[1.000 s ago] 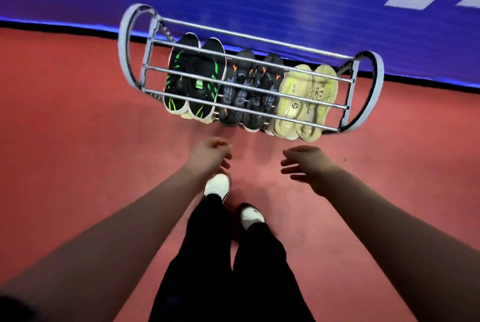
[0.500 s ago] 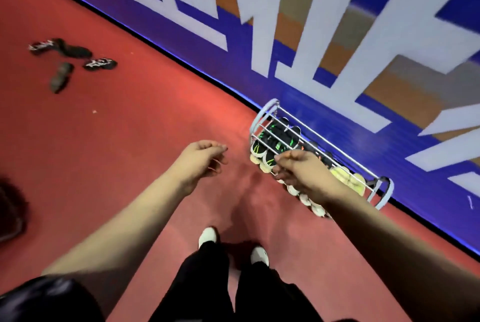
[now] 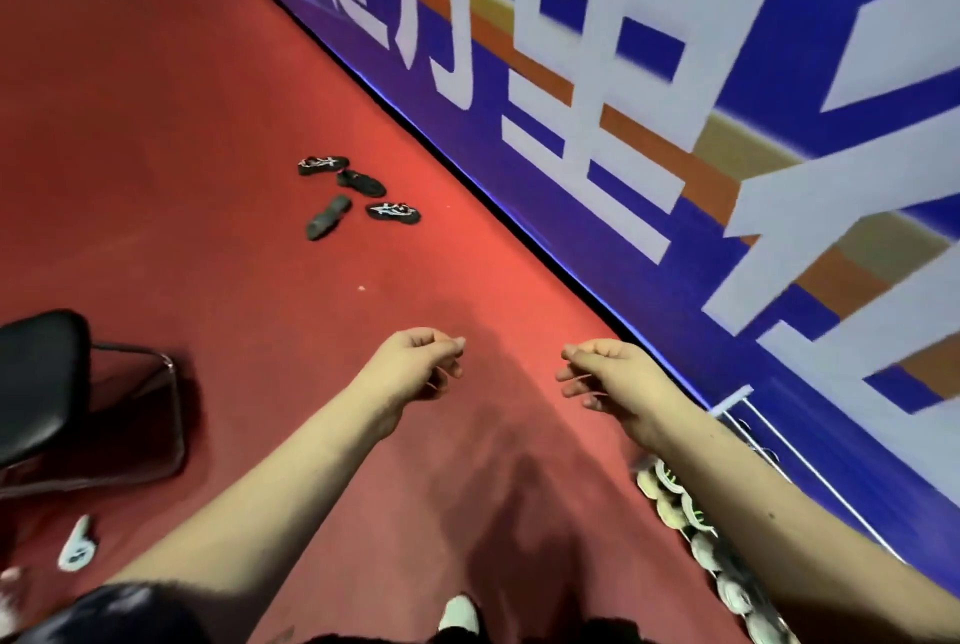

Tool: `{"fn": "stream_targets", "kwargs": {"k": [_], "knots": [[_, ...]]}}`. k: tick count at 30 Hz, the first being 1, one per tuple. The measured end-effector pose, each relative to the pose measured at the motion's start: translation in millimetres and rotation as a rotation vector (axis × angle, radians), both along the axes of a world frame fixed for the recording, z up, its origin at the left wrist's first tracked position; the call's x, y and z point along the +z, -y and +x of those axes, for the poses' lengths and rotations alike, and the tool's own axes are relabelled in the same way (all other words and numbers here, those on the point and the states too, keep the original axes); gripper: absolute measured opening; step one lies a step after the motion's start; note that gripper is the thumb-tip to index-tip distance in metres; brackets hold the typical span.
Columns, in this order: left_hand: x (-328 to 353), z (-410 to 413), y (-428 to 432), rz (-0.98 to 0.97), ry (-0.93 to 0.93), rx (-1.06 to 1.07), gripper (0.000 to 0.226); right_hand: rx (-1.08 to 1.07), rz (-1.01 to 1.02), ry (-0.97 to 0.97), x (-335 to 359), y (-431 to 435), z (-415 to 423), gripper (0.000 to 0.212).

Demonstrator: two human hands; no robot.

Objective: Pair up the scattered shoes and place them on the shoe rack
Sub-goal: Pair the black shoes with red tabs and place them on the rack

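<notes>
Well ahead of the fingertips, four dark shoes (image 3: 361, 183) lie clustered on the red floor, two with white markings, two plainer. Both the left hand (image 3: 415, 368) and the right hand (image 3: 608, 378) hang with fingers loosely curled, gripping nothing. A mismatch is the likely slip — the shoes look alike from here, and one seems turned over. Behind the right fingers the shoe rack (image 3: 735, 395) stands along the wall, largely hidden by the forearm. Left of the left fingers stands a black chair (image 3: 41, 383), a pale shoe (image 3: 77, 542) near it — easily overlooked.
</notes>
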State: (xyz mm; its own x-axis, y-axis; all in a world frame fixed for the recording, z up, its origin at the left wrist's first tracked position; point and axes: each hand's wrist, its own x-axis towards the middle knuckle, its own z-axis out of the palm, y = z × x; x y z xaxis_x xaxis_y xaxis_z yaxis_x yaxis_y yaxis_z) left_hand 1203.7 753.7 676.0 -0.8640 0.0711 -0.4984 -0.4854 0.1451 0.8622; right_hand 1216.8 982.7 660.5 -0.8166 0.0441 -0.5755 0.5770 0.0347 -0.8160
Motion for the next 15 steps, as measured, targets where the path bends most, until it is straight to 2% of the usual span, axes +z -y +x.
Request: {"fn": "stream_targets", "kwargs": {"k": [9, 15], "knots": [[0.4, -98.8, 96.9, 0.02, 0.018, 0.135, 0.018, 0.08, -0.05, -0.01, 9.1, 101.0, -125.4, 0.015], [-15.0, -208.4, 144.8, 0.014, 0.06, 0.255, 0.018, 0.173, -0.064, 0.017, -10.6, 148.4, -254.7, 0.014]]}}
